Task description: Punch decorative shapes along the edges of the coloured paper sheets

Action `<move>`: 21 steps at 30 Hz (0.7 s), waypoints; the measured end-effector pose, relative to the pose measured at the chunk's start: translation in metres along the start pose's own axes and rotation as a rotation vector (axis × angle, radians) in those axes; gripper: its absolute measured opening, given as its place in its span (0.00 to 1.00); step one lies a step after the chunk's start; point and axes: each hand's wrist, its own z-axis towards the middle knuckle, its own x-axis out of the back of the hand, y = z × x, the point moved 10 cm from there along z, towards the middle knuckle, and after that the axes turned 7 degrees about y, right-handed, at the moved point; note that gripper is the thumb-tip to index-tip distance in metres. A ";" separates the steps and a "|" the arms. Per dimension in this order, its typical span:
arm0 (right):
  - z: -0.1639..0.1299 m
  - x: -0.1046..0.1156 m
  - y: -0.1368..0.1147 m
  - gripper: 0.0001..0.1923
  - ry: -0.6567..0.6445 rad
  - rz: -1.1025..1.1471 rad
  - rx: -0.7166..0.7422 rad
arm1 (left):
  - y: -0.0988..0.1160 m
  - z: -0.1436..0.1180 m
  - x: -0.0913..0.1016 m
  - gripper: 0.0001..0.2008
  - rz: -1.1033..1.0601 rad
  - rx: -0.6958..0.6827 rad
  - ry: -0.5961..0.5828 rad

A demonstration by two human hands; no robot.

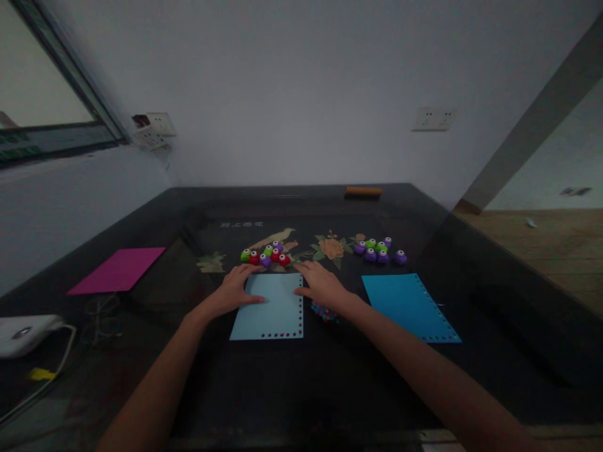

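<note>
A pale blue sheet of paper (273, 314) with small dark dots along its bottom and right edges lies flat on the dark table. My left hand (238, 290) rests on its left side, thumb and fingers spread apart. Across from it, my right hand (320, 285) touches the upper right edge, its thumb on the paper and fingers apart. Just beyond the fingertips sits a cluster of red, green and purple eyeball toys (268, 253). Partly hidden under my right wrist is a heap of small red and blue pieces (325, 312).
At right lies a brighter blue sheet (405, 304) with dots along its edges, and behind it purple and green eyeball toys (377, 250). A magenta sheet (117, 270) and a white device with a cable (31, 333) are at left. An orange-brown stick (363, 191) lies near the wall.
</note>
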 end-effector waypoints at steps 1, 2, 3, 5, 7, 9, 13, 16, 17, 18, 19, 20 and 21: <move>0.004 -0.005 -0.002 0.30 -0.007 -0.028 0.010 | -0.001 0.000 -0.001 0.37 0.023 0.007 0.005; 0.006 -0.008 -0.003 0.32 -0.013 -0.050 0.016 | -0.003 0.001 -0.002 0.37 0.045 0.014 0.010; 0.008 -0.011 -0.003 0.34 -0.018 -0.068 0.020 | -0.004 0.001 -0.003 0.38 0.063 0.020 0.012; 0.010 -0.014 -0.002 0.34 -0.025 -0.089 0.020 | -0.005 0.002 -0.004 0.38 0.085 0.022 0.010; 0.010 -0.016 0.000 0.31 -0.029 -0.098 0.024 | -0.003 0.002 -0.005 0.38 0.095 0.012 0.002; 0.010 -0.017 0.000 0.28 -0.029 -0.092 0.029 | -0.002 0.002 -0.005 0.38 0.108 0.005 -0.007; 0.009 -0.016 0.001 0.26 -0.011 -0.068 0.021 | -0.002 0.001 -0.005 0.38 0.126 -0.010 -0.014; 0.007 -0.013 0.000 0.26 0.006 -0.048 0.013 | -0.002 0.001 -0.004 0.37 0.106 -0.017 -0.002; 0.007 -0.011 0.000 0.26 0.013 -0.037 0.012 | -0.002 0.001 -0.004 0.37 0.096 -0.018 0.001; 0.007 -0.010 -0.001 0.26 0.023 -0.024 0.011 | -0.001 0.001 -0.003 0.37 0.086 -0.019 0.002; 0.006 -0.009 -0.001 0.26 0.033 -0.009 0.008 | 0.000 0.001 -0.003 0.36 0.077 -0.022 0.004; 0.006 -0.008 -0.001 0.26 0.042 0.009 0.002 | 0.001 0.001 -0.002 0.36 0.069 -0.027 0.009; 0.006 -0.007 0.000 0.26 0.052 0.026 -0.005 | 0.002 0.001 -0.001 0.36 0.062 -0.032 0.016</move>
